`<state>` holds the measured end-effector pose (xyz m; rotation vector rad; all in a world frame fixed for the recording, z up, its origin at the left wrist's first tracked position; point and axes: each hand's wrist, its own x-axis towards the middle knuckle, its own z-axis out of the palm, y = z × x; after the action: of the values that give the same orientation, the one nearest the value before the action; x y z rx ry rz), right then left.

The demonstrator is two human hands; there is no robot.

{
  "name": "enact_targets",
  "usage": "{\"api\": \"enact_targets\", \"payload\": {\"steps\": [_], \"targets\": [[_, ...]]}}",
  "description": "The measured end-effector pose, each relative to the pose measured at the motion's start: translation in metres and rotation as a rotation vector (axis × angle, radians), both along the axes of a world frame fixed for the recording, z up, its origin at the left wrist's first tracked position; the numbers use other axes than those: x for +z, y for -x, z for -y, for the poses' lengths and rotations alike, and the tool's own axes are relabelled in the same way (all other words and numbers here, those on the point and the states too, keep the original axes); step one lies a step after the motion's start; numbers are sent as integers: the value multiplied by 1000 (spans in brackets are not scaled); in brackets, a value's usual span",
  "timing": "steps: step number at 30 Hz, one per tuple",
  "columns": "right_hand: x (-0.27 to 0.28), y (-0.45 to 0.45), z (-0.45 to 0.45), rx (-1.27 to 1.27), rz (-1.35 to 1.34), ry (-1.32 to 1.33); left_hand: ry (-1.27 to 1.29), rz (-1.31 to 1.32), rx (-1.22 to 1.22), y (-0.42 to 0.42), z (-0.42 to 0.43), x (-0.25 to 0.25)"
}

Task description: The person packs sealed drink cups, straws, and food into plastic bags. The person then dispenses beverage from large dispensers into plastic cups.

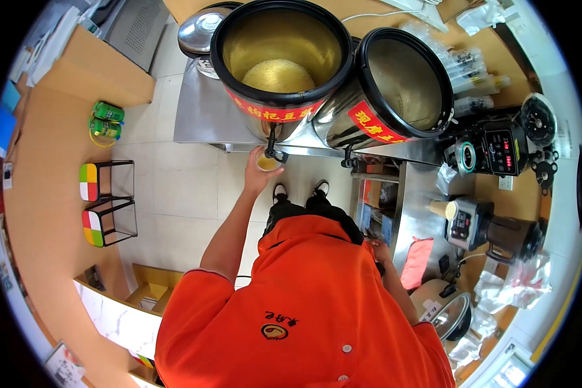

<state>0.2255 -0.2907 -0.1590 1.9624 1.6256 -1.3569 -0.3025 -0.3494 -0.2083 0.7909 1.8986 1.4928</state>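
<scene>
My left hand (257, 176) is wrapped around a small clear cup (267, 161) with yellowish liquid in it. The cup is right by the black tap (275, 150) of a large steel drink barrel (275, 128), which wears a red label and stands open with foamy yellow liquid inside. A second open barrel (343, 123) leans into view on the right, with its own black tap (349, 158) and grey-looking contents. Down at my right side, near the steel counter, is my right hand (379, 251); its fingers look curled, and what they hold, if anything, is unclear.
The barrels stand on a steel counter (200, 116). Along the right are a blender (465, 223), another appliance with a red display (503, 152), a pink cloth (417, 262) and a lidded pot (436, 301). Two stools (107, 181) stand on the left floor.
</scene>
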Motion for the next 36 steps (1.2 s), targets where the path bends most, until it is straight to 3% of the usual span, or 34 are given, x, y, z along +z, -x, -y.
{"api": "enact_targets", "payload": {"steps": [11, 13, 20, 22, 28, 31, 34, 36], "targets": [[-22, -15, -1, 16, -7, -44, 46, 14, 3, -1, 0, 3], [-12, -8, -2, -119, -14, 19, 35, 7, 9, -2, -2, 3], [-15, -8, -4, -181, -45, 29, 62, 22, 33, -3, -3, 3], [-7, -4, -6, 12, 27, -19, 69, -28, 28, -1, -4, 7], [-11, -4, -12, 138, -8, -26, 100, -97, 27, 4, -2, 23], [0, 5, -14, 33, 10, 20, 100, -66, 34, 3, 1, 22], [-5, 3, -19, 222, 14, -25, 117, -87, 38, 3, -1, 26], [1, 8, -18, 130, -9, 12, 112, -48, 29, 4, -1, 29]]}}
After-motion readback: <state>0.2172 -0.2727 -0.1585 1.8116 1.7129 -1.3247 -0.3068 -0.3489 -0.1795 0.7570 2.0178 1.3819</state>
